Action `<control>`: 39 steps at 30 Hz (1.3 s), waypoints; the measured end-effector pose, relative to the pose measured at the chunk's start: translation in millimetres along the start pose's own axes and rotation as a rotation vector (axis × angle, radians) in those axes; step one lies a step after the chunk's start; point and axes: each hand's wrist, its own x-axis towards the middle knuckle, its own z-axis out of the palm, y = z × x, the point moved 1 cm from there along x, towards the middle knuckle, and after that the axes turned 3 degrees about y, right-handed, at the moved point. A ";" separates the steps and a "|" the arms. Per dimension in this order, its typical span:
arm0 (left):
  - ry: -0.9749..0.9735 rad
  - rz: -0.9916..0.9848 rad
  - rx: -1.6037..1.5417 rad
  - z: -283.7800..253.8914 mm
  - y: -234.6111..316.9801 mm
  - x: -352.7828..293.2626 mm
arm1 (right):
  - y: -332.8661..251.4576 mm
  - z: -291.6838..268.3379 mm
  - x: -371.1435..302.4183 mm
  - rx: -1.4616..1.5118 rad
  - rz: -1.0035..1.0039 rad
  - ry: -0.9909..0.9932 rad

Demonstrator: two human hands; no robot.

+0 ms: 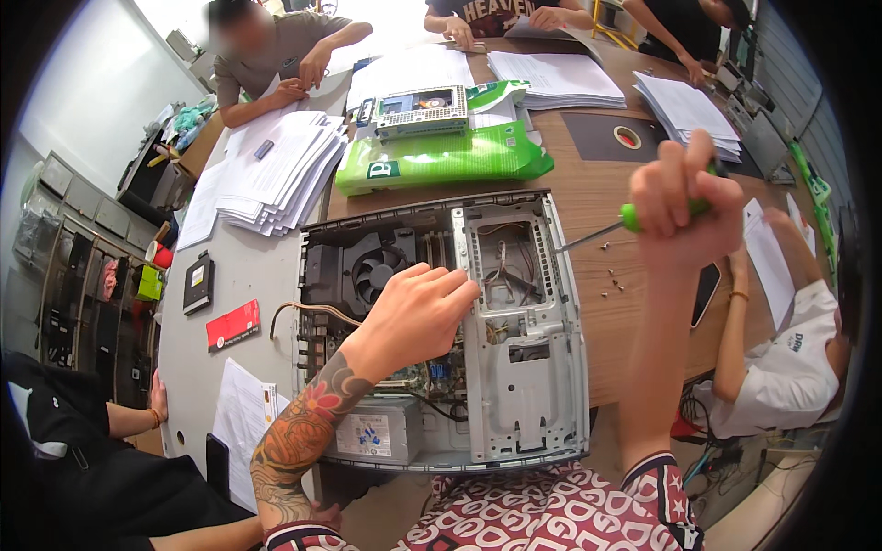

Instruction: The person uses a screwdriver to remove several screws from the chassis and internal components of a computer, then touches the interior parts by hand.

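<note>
An open computer case of silver and black metal (pixel 528 390) lay flat on the table in front of the person. Clock positions below were taken from its centre, with twelve pointing away from the person.

The right hand (pixel 684 207) was raised at two o'clock, closed around a green-handled metal screwdriver (pixel 634 218). The shaft pointed toward the case's rim at two o'clock; contact at the tip could not be confirmed. The left hand (pixel 413 308) was over the case interior, fingers curled beside the long silver metal strip; whether they gripped anything could not be determined.

Inside the case, a black round-bladed fan (pixel 375 266) sat at ten to eleven o'clock and a grey metal power supply box (pixel 402 436) at seven to eight.

Small loose metal screws (pixel 604 246) lay on the wood-grain tabletop (pixel 597 197) between two and three o'clock. A silver perforated metal cage (pixel 423 118) rested on a glossy green plastic package (pixel 441 165) at twelve. A flat red rectangular packet (pixel 234 324) lay at nine.
</note>
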 end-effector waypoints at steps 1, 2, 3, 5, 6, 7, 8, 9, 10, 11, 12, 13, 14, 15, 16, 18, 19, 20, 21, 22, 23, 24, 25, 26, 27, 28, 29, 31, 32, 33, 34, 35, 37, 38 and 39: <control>-0.019 -0.014 0.027 -0.4 1.8 1.2 | -6.8 -9.7 -3.5 0.003 -0.032 0.044; -0.018 -0.018 0.037 -1.4 3.5 2.2 | -11.0 -16.4 -5.1 0.008 -0.068 0.085; -0.032 -0.027 0.076 -2.3 6.0 2.4 | -11.3 -21.3 -7.0 0.018 -0.071 0.077; -0.048 -0.045 0.122 -5.1 9.4 5.4 | -6.6 -33.0 -14.2 0.079 -0.082 0.129; -0.090 -0.029 0.181 -7.5 11.1 7.9 | -2.7 -37.1 -17.1 0.109 -0.068 0.155; -0.133 -0.014 0.240 -8.4 13.1 10.4 | 1.3 -41.3 -19.9 0.120 -0.066 0.151; -0.138 -0.021 0.251 -8.8 16.9 12.8 | 4.6 -45.4 -23.4 0.165 -0.061 0.191; -0.157 -0.020 0.299 -8.4 20.7 15.6 | 7.9 -50.6 -27.4 0.210 -0.055 0.230; -0.176 -0.018 0.348 -7.9 24.1 18.6 | 11.1 -58.4 -32.6 0.252 -0.065 0.255; -0.188 -0.031 0.356 -6.3 25.6 17.1 | 18.1 -65.3 -39.5 0.270 -0.058 0.255; -0.185 -0.040 0.382 -4.5 26.8 15.9 | 24.0 -72.2 -46.6 0.336 -0.059 0.285; -0.182 -0.048 0.408 -3.4 28.4 15.3 | 29.1 -78.8 -53.6 0.401 -0.059 0.316; -0.189 -0.060 0.411 -2.1 30.8 15.3 | 32.5 -85.5 -60.8 0.411 -0.050 0.317; -0.189 -0.092 0.408 -1.4 32.5 15.5 | 35.2 -92.2 -68.0 0.485 -0.059 0.365; -0.189 -0.124 0.405 -0.6 33.8 15.6 | 36.3 -96.3 -74.1 0.558 -0.066 0.413; -0.168 -0.170 0.378 1.3 34.7 14.8 | 33.0 -96.0 -77.9 0.561 -0.045 0.418; -0.147 -0.201 0.347 2.8 33.5 13.6 | 31.0 -95.6 -79.4 0.554 -0.036 0.428; -0.114 -0.246 0.251 1.5 29.7 9.9 | 29.9 -94.6 -77.7 0.566 -0.022 0.415; -0.108 -0.264 0.260 1.6 26.2 4.4 | 28.4 -95.3 -76.3 0.521 -0.011 0.462; -0.034 -0.319 0.052 1.8 22.6 -1.8 | 27.5 -94.4 -74.9 0.472 -0.001 0.508; 0.047 -0.362 -0.159 -0.1 21.0 -3.1 | 25.8 -90.9 -72.3 0.474 0.007 0.495; 0.085 -0.461 -0.296 -3.7 22.8 -2.8 | 23.9 -85.6 -69.5 0.451 0.021 0.417; 0.097 -0.465 -0.295 -4.7 20.0 -3.0 | 22.2 -79.6 -65.0 0.426 0.032 0.339; 0.134 -0.501 -0.362 -7.3 15.6 -5.6 | 22.2 -69.6 -60.0 0.429 0.044 0.331; 0.172 -0.533 -0.432 -8.7 10.6 -6.1 | 20.5 -57.7 -53.5 0.349 0.067 0.334; 0.142 -0.578 -0.497 -9.1 4.1 -6.9 | 19.9 -45.0 -47.1 0.269 0.089 0.337; 0.155 -0.579 -0.505 -9.7 -1.2 -3.9 | 18.6 -32.2 -39.9 0.259 0.097 0.328; 0.096 -0.439 -0.597 -10.2 -7.2 6.8 | 22.3 -4.3 -25.8 0.154 0.137 0.171; 0.082 -0.389 -0.718 -9.7 -8.6 10.3 | 31.1 8.7 -20.3 0.138 0.146 0.166; 0.093 -0.396 -0.723 -9.5 -6.9 8.7 | 41.6 24.1 -15.3 0.104 0.166 0.121; 0.115 -0.362 -0.809 -9.4 -4.6 5.8 | 51.9 38.3 -12.0 0.072 0.185 0.077; 0.136 -0.307 -0.906 -6.5 -3.7 6.1 | 57.7 47.4 -10.7 0.051 0.189 0.073; 0.124 -0.327 -0.925 -4.8 -3.9 3.5 | 69.5 61.9 -8.9 -0.151 0.242 0.116; 0.088 -0.386 -0.916 -5.3 -2.1 1.3 | 74.4 67.9 -9.1 -0.144 0.257 0.138; 0.052 -0.445 -0.908 -5.4 -0.7 -0.4 | 79.0 71.0 -9.7 -0.152 0.267 0.133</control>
